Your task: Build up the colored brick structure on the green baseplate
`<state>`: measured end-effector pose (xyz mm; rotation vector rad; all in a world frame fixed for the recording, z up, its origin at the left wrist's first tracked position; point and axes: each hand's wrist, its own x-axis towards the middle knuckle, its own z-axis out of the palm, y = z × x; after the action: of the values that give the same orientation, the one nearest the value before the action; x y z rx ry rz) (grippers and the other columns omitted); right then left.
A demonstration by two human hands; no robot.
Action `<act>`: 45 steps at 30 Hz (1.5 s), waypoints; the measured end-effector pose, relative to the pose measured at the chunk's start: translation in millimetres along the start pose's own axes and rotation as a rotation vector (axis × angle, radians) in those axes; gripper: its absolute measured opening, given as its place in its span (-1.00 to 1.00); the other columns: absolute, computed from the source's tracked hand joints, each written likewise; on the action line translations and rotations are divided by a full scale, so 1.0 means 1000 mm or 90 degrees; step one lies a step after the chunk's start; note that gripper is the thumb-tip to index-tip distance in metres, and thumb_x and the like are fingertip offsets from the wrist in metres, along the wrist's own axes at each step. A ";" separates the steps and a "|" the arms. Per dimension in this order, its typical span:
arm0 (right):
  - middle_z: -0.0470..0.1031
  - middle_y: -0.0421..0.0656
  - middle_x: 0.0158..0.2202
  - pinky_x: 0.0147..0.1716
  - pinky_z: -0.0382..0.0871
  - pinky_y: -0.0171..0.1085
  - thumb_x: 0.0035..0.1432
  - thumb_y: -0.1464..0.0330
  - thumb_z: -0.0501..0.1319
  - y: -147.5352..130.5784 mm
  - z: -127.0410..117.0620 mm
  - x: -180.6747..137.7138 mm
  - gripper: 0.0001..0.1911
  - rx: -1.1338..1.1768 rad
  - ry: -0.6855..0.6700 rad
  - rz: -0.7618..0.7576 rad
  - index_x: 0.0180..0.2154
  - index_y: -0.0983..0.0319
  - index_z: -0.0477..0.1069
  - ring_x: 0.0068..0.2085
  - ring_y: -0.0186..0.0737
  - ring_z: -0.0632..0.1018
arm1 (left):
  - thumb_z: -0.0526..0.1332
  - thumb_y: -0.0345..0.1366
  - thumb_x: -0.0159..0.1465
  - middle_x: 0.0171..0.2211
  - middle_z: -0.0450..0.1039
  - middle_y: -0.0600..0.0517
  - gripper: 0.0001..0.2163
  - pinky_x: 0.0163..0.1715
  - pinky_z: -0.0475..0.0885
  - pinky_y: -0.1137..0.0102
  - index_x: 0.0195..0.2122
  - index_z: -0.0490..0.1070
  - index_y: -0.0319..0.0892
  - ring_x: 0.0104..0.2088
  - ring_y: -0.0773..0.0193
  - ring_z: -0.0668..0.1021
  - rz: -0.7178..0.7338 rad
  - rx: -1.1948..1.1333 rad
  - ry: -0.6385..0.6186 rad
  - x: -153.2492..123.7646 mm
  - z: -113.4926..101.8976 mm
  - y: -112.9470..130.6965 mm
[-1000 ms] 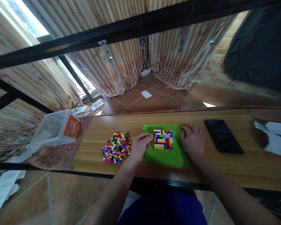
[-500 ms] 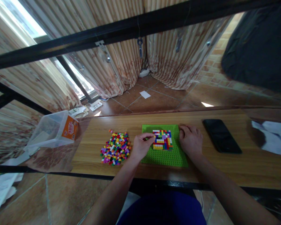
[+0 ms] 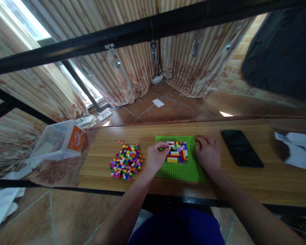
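My left hand is over the left side of a flat, many-coloured layer of toy bricks. Its thumb and forefinger are pinched on a small toy brick at the layer's left edge, mostly hidden by the fingertips. Under the layer is a green studded baseplate, bare along its front and right side. At the plate's right edge my right hand rests with curled fingers, the thumb side against the rim. Left of my left hand lies a loose heap of small mixed-colour bricks.
A black phone lies on the wooden table to the right, with crumpled white papers beyond it. A clear plastic box with an orange label is at the far left. A dark metal bar crosses the upper view.
My left hand has shifted very slightly, its fingertips staying at the layer's left edge. The yellow spot at its fingertips no longer shows clearly. My right hand stays in place.
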<state>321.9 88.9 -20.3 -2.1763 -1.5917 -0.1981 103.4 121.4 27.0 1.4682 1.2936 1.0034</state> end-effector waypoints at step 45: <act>0.46 0.02 -0.03 -0.20 0.13 -0.12 0.28 0.33 0.00 -0.002 -0.002 -0.001 -0.64 0.000 -0.012 0.006 -0.04 0.22 0.50 -0.08 -0.01 0.36 | 0.32 -0.39 -0.01 -0.47 0.52 0.07 -0.82 -0.37 0.44 0.42 -0.34 0.51 -0.21 -0.45 0.33 0.53 -0.191 -0.226 0.060 0.004 0.023 -0.009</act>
<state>319.8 87.4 -18.9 -2.1912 -1.5926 -0.1747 123.5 122.8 12.9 0.9378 1.2778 1.0455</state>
